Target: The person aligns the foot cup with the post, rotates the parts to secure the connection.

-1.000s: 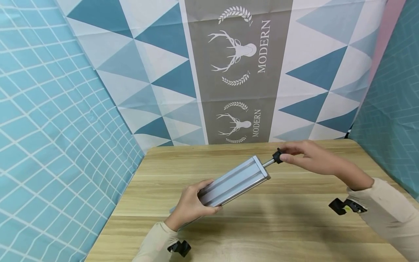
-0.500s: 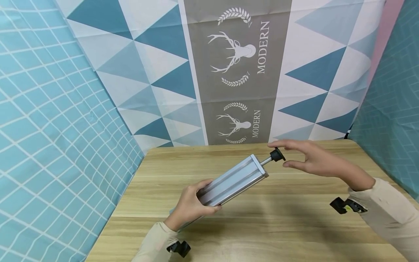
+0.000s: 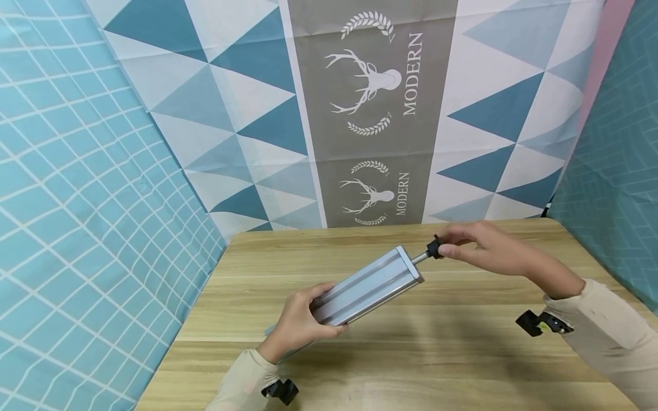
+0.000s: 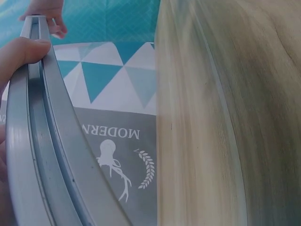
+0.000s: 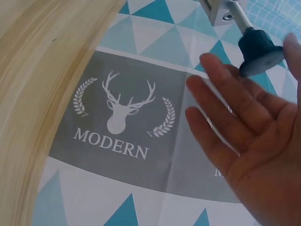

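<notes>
While aslant, metal bar (image 3: 367,288) lengthwise toward right hand (image 3: 483,248)

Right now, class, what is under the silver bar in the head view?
The wooden tabletop shows along both long sides of the silver bar. Whatever lies directly beneath it and the left hand is covered and cannot be seen.

Grooved slvr bar (image 3: 367,288), slanted ovr table (image 3: 488,348), blk foot (image 3: 434,248) on end rod (image 3: 420,258)

Wood-grain table (image 3: 437,359) stands before triangle-patterned backdrop (image 3: 267,85) bearing white deer heads (image 3: 385,78) and "MODERN" lettering (image 3: 413,74); blue grid cloth (image 3: 87,200) at left, teal cloth (image 3: 612,171) at right.
</notes>
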`<action>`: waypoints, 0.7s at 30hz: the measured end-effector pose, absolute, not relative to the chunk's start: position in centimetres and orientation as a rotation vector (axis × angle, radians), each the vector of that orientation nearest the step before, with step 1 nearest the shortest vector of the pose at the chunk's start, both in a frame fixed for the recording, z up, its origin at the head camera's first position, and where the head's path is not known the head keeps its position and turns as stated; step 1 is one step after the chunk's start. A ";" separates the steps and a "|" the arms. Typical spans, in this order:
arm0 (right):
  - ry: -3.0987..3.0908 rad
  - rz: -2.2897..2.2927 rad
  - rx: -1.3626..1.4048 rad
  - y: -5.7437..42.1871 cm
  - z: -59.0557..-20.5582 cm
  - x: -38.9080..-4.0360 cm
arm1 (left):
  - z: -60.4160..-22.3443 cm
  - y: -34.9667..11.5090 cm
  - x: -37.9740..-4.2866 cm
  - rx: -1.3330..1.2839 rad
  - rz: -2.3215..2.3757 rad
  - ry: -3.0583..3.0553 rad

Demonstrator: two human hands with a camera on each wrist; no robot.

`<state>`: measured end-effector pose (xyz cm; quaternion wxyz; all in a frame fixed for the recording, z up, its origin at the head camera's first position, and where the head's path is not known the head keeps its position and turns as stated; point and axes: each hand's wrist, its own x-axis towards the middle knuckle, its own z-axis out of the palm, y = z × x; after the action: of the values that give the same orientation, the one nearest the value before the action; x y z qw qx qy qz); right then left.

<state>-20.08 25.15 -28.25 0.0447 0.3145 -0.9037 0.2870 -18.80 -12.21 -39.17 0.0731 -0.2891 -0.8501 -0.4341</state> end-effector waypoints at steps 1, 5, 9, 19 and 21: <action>-2.774 0.896 0.940 25.1 -28.2 -20.1 | -39.2 -12.2 -18.8 -0.875 -1.303 -2.549; -2.804 0.907 0.883 25.0 -28.2 -20.2 | -39.1 -12.1 -18.7 -0.880 -1.309 -2.546; -2.780 0.905 0.928 25.2 -28.4 -20.1 | -39.2 -12.1 -18.7 -0.861 -1.326 -2.550; -2.514 0.759 1.207 25.7 -28.3 -20.5 | -39.2 -12.0 -18.9 -0.842 -1.328 -2.550; -2.508 0.743 1.187 25.6 -28.2 -20.3 | -39.2 -11.9 -18.8 -0.838 -1.337 -2.552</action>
<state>-20.35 25.60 -28.15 0.1343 0.4096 -0.8651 0.2563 -18.83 -11.94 -39.20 0.0708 -0.2786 -0.8484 -0.4444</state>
